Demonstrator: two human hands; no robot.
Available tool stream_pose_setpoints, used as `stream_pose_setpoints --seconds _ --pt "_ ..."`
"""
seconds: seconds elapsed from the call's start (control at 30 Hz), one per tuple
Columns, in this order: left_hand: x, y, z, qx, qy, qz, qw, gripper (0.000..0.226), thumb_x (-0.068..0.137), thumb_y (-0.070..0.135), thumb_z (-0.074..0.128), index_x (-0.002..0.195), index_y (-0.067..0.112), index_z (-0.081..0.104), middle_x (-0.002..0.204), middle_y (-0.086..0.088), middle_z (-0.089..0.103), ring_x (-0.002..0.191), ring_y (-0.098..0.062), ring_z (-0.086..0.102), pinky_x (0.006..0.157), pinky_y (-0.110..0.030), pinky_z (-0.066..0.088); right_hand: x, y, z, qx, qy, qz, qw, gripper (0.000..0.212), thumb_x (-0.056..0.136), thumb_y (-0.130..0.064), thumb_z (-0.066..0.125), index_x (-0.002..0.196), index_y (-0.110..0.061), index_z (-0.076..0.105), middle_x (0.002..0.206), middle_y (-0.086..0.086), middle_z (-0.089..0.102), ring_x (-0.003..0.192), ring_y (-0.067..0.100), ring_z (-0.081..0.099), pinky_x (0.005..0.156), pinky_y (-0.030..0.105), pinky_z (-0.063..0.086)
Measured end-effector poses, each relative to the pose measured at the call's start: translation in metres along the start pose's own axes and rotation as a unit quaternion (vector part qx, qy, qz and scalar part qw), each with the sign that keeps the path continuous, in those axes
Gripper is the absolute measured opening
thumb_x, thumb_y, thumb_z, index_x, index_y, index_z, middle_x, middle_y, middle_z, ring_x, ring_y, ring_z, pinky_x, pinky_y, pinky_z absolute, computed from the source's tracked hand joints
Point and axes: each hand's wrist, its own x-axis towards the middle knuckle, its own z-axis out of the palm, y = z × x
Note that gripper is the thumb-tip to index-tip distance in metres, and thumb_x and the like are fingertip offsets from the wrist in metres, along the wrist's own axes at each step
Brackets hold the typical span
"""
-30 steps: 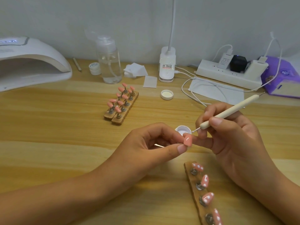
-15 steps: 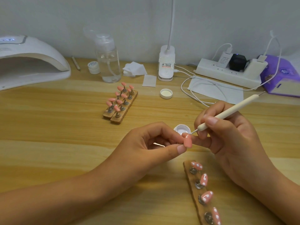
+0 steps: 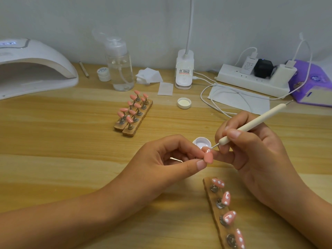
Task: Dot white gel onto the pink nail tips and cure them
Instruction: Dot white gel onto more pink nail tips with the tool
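Observation:
My left hand (image 3: 167, 159) pinches a pink nail tip (image 3: 262, 156) between thumb and forefinger at mid-table. My right hand (image 3: 251, 150) grips a white dotting pen (image 3: 251, 125) like a pencil; its metal point touches the top of that tip, where a small white dot shows. Just behind the tip sits a small open pot of white gel (image 3: 202, 142). A wooden strip (image 3: 213, 209) at the lower right carries several pink tips with white dots. Two wooden strips (image 3: 133, 121) further back hold several plain pink tips. The white curing lamp (image 3: 34, 67) stands at the far left.
Along the back wall stand a clear pump bottle (image 3: 119, 69), a small white jar (image 3: 103, 74), white wipes (image 3: 149, 76), a desk lamp base (image 3: 184, 72), a power strip (image 3: 251, 79) with cables and a purple tissue pack (image 3: 312, 83). A loose white lid (image 3: 184, 102) lies mid-table.
The pen's point has come from the gel pot's rim down onto the top of the held pink tip, where a white dot now shows. My left hand has barely moved.

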Motion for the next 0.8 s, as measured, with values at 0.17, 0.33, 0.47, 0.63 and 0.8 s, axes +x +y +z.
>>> stream_pose_setpoints --seconds 0.17,0.33,0.47,0.63,0.8 --pt "0.000 0.000 0.000 0.002 0.001 0.001 1.000 0.007 0.075 0.018 0.074 0.080 0.023 0.075 0.081 0.007 0.070 0.075 -0.004 0.057 0.066 -0.014 0.046 -0.001 0.001 -0.001 0.011 0.006 0.002 1.000 0.003 0.072 -0.022 0.064 0.071 -0.020 0.062 0.066 0.001 0.057 0.059 0.008 0.057 0.060 0.028 0.057" --pt "0.000 -0.001 -0.001 -0.003 0.003 0.000 1.000 0.009 0.075 0.018 0.074 0.082 0.024 0.075 0.084 0.003 0.070 0.077 -0.005 0.058 0.069 -0.013 0.046 0.002 0.001 -0.005 -0.071 0.058 -0.065 0.994 0.010 0.080 -0.021 0.075 0.081 -0.025 0.066 0.073 -0.003 0.060 0.068 0.009 0.061 0.073 0.030 0.058" --pt "0.001 -0.001 -0.002 -0.020 0.001 0.000 1.000 0.009 0.076 0.020 0.074 0.084 0.024 0.075 0.083 0.008 0.071 0.075 -0.001 0.059 0.068 -0.011 0.045 0.004 0.002 -0.011 -0.270 0.081 -0.115 0.952 0.004 0.093 -0.028 0.061 0.090 -0.029 0.063 0.088 -0.011 0.064 0.082 0.021 0.060 0.074 0.027 0.052" --pt "0.000 -0.001 -0.003 -0.027 -0.024 -0.001 0.999 0.011 0.081 0.019 0.072 0.090 0.012 0.073 0.091 0.010 0.075 0.079 0.004 0.063 0.071 -0.008 0.045 0.004 0.006 -0.013 -0.373 0.028 -0.105 0.922 0.019 0.090 -0.038 0.046 0.090 -0.024 0.060 0.083 -0.020 0.060 0.077 0.002 0.054 0.072 0.009 0.039" --pt "0.000 -0.001 -0.002 -0.011 -0.039 -0.011 0.999 0.010 0.084 0.016 0.070 0.093 0.013 0.072 0.100 0.006 0.075 0.090 -0.002 0.065 0.077 -0.012 0.048 0.004 0.006 -0.010 -0.417 -0.007 -0.113 0.902 0.021 0.090 -0.036 0.043 0.084 -0.022 0.058 0.083 -0.008 0.059 0.072 0.011 0.052 0.062 0.013 0.040"
